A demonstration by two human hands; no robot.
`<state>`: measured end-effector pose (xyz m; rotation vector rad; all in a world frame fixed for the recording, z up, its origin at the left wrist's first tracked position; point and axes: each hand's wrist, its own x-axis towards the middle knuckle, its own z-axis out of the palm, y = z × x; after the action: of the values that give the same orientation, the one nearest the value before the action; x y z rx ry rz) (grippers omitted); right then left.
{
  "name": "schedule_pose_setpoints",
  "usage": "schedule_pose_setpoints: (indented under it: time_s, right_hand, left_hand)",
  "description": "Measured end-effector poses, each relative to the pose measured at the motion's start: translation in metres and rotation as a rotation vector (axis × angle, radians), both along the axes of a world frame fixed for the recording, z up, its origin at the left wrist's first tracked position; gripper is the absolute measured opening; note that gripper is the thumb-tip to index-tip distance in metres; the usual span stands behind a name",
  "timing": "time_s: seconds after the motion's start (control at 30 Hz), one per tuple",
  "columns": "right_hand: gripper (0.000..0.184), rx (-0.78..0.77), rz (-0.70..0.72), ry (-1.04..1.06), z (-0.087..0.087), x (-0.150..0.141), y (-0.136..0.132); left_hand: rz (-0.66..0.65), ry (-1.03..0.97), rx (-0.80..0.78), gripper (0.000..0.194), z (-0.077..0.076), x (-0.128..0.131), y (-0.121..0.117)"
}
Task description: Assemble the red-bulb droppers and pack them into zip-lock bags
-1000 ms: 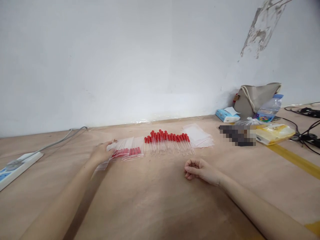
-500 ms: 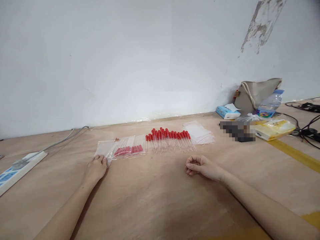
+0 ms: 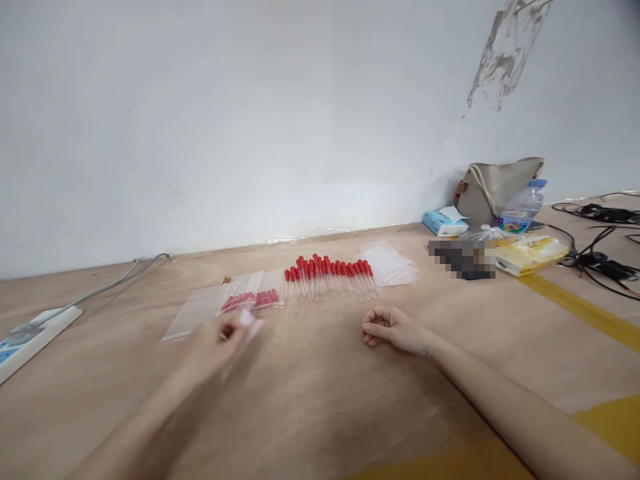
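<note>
My left hand [image 3: 213, 337], blurred by motion, is closed on a clear plastic bag [image 3: 253, 325] lifted off the tabletop. Behind it lie more flat clear bags [image 3: 193, 310], and beside those are filled bags [image 3: 250, 299] with red-bulbed droppers inside. A row of loose droppers [image 3: 315, 270] with red bulbs and thin clear stems spreads across the middle. My right hand [image 3: 383, 328] rests on its side below the row's right end, fingers curled in and nothing seen in them. Past that end sits a fanned pile of whitish translucent bags [image 3: 385, 262].
A power strip [image 3: 37, 340] with a grey cable lies at far left. Toward the back right stand a tissue pack [image 3: 445, 221], a grey bag [image 3: 493, 193], a plastic bottle [image 3: 525, 203] and a yellow packet [image 3: 533, 253]. Black cables [image 3: 607, 267] lie at far right.
My left hand has moved right and toward me, picking up a clear bag from the left pile. My right hand keeps its curled pose; the view has shifted slightly.
</note>
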<state>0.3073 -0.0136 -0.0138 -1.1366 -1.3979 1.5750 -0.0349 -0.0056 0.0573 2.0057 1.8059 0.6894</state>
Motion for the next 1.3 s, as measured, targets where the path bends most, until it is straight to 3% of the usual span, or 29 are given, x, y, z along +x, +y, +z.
schedule_pose_setpoints:
  time_s: [0.07,0.13,0.2,0.23,0.3,0.43,0.5,0.6,0.67,0.8,0.97,1.17,1.3]
  right_hand:
    - [0.037,0.008,0.001,-0.010,0.000,0.000,0.000]
    - [0.037,0.015,0.005,-0.013,0.000,0.000,-0.001]
    - [0.037,0.024,0.006,-0.016,-0.001,0.001,-0.001]
    - [0.037,0.031,0.005,-0.019,-0.002,0.001,-0.001]
    - [0.038,0.047,-0.002,-0.028,-0.005,0.000,0.000]
    - [0.037,0.150,-0.052,-0.138,-0.005,-0.001,-0.002]
    - [0.033,0.322,-0.049,-0.296,0.000,-0.002,-0.006]
    - [0.025,0.598,0.081,-0.493,0.011,-0.005,-0.014]
    - [0.022,0.690,0.176,-0.550,0.017,-0.006,-0.020]
    - [0.028,0.771,0.206,-0.582,0.019,-0.008,-0.023]
    - [0.029,0.896,0.263,-0.536,0.018,-0.008,-0.021]
    - [0.052,0.962,0.456,-0.649,0.020,-0.013,-0.021]
    - [0.042,0.962,0.442,-0.719,0.022,-0.012,-0.018]
  left_hand:
    - [-0.131,-0.194,-0.235,0.033,-0.016,0.040,-0.008]
    - [-0.101,-0.403,-0.509,0.035,-0.030,0.076,-0.014]
    - [-0.093,-0.543,-0.628,0.037,-0.036,0.099,-0.016]
    - [-0.132,-0.568,-0.617,0.038,-0.035,0.104,-0.016]
    - [-0.324,-0.470,-0.441,0.038,-0.031,0.100,-0.012]
    - [-0.896,0.060,0.097,0.029,-0.019,0.069,-0.002]
    - [-1.005,0.249,0.174,0.038,-0.020,0.058,0.000]
    - [-1.002,0.380,0.126,0.045,-0.030,0.059,-0.004]
    - [-0.932,0.406,0.084,0.045,-0.039,0.067,-0.011]
    - [-0.769,0.381,0.075,0.050,-0.051,0.085,-0.027]
    - [-0.706,0.360,0.055,0.054,-0.055,0.093,-0.037]
    - [-0.685,0.300,0.058,0.055,-0.054,0.092,-0.034]
    - [-0.630,0.226,0.040,0.047,-0.046,0.075,-0.020]
